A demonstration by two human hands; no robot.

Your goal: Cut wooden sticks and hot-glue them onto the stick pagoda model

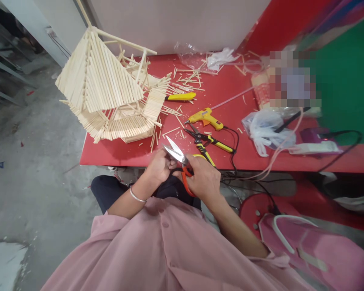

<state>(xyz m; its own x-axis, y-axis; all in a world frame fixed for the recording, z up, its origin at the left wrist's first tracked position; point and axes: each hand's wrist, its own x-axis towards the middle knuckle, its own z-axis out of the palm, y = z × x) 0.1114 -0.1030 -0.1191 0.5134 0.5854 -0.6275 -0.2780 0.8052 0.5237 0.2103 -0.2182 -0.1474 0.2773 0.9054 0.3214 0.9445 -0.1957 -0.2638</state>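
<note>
Right hand (206, 178) wrapped round the orange handles of the scissors (184, 160), blades parted, right at the front edge of the red table (106, 157)! Left hand (159, 166) is curled in close by the blades; whether it grips anything, I can't tell. The stick house (112, 87) stands off to the left. This looks like a cutting step, and the next move calls for a steady squeeze, left fingers well clear.
</note>
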